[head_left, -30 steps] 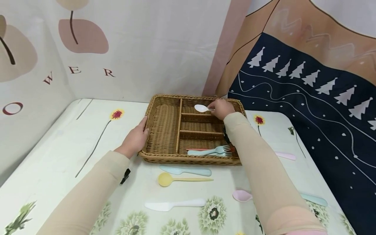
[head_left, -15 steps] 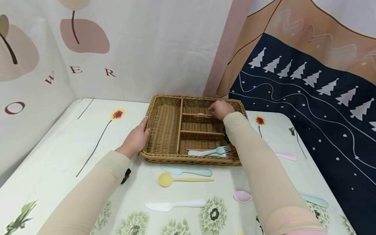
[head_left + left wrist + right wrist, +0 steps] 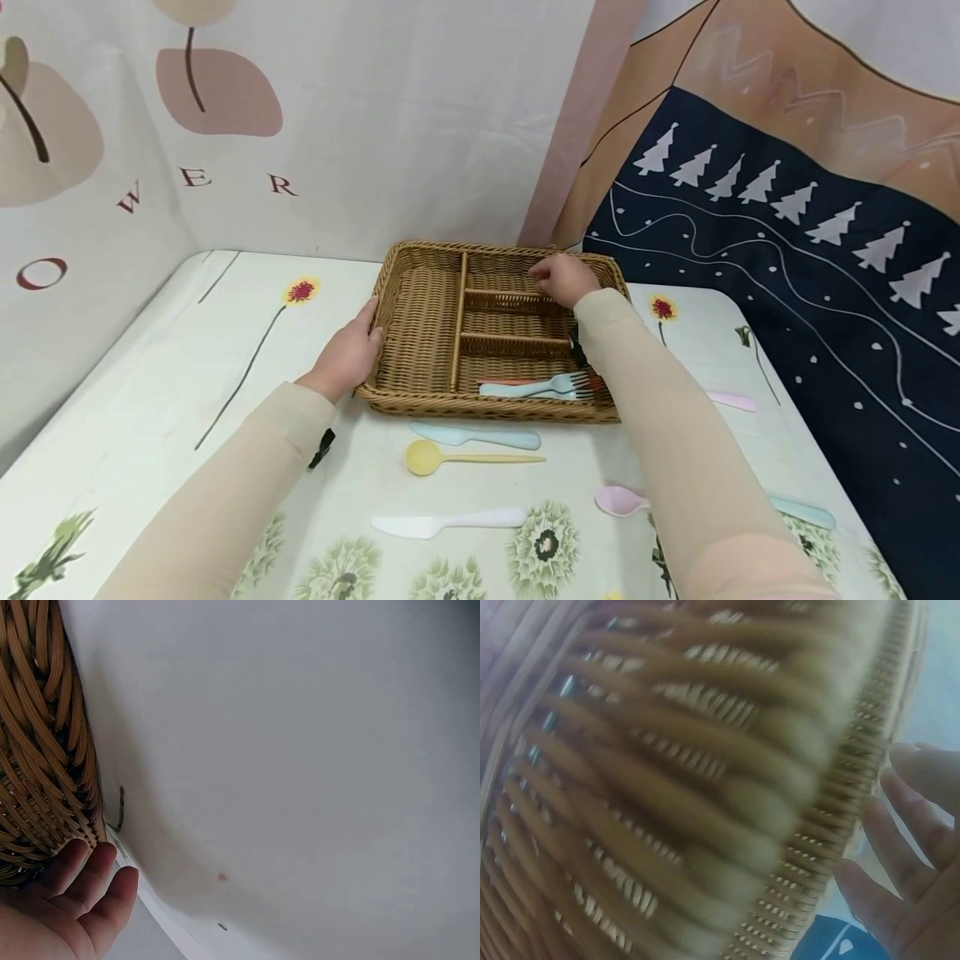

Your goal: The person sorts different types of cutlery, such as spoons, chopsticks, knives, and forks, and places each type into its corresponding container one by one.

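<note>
A wicker basket (image 3: pixel 420 333) with dividers stands at the back of the table. My left hand (image 3: pixel 347 354) rests on its left side; in the left wrist view the fingers (image 3: pixel 101 877) lie loosely against the woven wall. Over the back right compartment hovers my right hand (image 3: pixel 564 279), and no utensil shows between its fingers. In the right wrist view those fingers (image 3: pixel 881 896) are spread beside the wicker. Light blue forks (image 3: pixel 536 387) lie in the front compartment, with something red partly hidden behind them. No white spoon is visible in the back compartment.
Before the basket lie a light blue knife (image 3: pixel 474 436), a yellow spoon (image 3: pixel 424 458) and a white knife (image 3: pixel 447 522). A pink spoon (image 3: pixel 619 501), a pink handle (image 3: pixel 731 401) and a blue-green handle (image 3: pixel 802 511) show beside the right sleeve. Printed cloth walls stand behind.
The white spoon that my right hand held has dropped into the back right compartment and out of sight. The right fingers have let go. My left hand stays at the basket's side.
</note>
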### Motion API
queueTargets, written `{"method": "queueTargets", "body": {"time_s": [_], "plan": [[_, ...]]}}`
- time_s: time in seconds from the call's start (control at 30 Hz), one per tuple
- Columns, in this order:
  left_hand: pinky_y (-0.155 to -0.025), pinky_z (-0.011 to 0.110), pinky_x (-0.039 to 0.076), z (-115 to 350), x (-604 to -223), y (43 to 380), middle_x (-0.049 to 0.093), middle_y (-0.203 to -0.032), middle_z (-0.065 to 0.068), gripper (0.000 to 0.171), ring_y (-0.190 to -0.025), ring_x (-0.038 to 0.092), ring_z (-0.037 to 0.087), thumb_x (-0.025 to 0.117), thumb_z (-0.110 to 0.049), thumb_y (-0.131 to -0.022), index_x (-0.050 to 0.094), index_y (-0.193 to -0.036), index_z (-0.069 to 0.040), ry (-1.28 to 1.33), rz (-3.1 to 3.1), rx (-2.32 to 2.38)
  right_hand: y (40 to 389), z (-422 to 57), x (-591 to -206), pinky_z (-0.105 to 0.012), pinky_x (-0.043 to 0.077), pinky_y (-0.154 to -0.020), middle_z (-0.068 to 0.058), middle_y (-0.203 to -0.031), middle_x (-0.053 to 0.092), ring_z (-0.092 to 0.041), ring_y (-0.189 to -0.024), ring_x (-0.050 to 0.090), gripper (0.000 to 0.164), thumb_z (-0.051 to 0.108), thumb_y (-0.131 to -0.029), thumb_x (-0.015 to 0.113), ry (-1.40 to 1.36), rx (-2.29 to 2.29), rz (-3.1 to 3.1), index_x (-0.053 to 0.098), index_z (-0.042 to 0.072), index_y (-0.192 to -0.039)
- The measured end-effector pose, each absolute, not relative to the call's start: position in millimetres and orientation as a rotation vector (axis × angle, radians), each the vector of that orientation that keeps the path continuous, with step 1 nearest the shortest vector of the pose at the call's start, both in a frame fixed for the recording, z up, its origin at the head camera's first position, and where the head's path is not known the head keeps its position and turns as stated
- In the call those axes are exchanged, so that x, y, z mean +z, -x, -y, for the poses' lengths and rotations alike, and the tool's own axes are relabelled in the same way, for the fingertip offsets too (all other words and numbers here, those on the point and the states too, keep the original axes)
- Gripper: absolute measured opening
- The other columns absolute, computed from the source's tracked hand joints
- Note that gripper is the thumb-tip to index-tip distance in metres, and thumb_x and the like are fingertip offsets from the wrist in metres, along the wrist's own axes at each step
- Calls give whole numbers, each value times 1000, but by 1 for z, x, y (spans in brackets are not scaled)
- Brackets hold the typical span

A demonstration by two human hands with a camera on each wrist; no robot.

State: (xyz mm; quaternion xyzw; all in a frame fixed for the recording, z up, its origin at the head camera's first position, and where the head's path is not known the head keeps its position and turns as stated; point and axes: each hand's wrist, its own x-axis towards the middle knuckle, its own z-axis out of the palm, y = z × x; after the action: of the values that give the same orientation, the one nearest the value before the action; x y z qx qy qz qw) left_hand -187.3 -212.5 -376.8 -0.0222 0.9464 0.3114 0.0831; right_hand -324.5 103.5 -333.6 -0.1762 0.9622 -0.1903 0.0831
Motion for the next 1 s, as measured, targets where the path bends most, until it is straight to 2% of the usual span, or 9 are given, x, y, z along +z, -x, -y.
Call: {"method": "queueTargets", "body": {"time_s": [0.23, 0.43, 0.57, 0.8, 1.0], "plan": [[-108, 58, 31, 212, -378, 188, 29, -150, 32, 59, -135, 34, 47, 24, -22, -106, -4, -155, -6, 65, -2823, 927, 316, -103, -327, -39, 49, -77, -13, -117, 64, -26, -90, 58, 32, 10, -97, 58, 532, -827, -2838, 63, 7, -128], [-108, 58, 32, 213, -377, 188, 30, -148, 33, 59, -133, 37, 47, 24, -22, -106, -4, -155, -5, 55, -2828, 919, 307, -101, -316, -41, 50, -89, -12, -122, 62, -27, -108, 58, 31, 9, -95, 61, 492, -1073, -2781, 65, 5, -126], [-107, 58, 33, 213, -376, 188, 30, -148, 33, 59, -133, 37, 47, 24, -21, -106, -4, -155, -4, 52, -2833, 914, 301, -100, -310, -41, 49, -92, -12, -126, 61, -26, -113, 57, 31, 10, -95, 62, 475, -1162, -2747, 65, 6, -125], [-108, 58, 33, 214, -377, 189, 29, -149, 33, 59, -133, 36, 47, 24, -22, -106, -4, -155, -4, 49, -2832, 912, 285, -101, -301, -36, 48, -82, -12, -119, 62, -24, -102, 58, 33, 13, -94, 64, 500, -1268, -2687, 64, 8, -127], [-108, 58, 32, 214, -377, 189, 28, -150, 32, 59, -134, 35, 47, 24, -22, -106, -5, -155, -6, 51, -2831, 908, 266, -100, -296, -38, 51, -85, -13, -116, 64, -26, -103, 61, 33, 12, -94, 64, 534, -1300, -2653, 64, 6, -126]]}}
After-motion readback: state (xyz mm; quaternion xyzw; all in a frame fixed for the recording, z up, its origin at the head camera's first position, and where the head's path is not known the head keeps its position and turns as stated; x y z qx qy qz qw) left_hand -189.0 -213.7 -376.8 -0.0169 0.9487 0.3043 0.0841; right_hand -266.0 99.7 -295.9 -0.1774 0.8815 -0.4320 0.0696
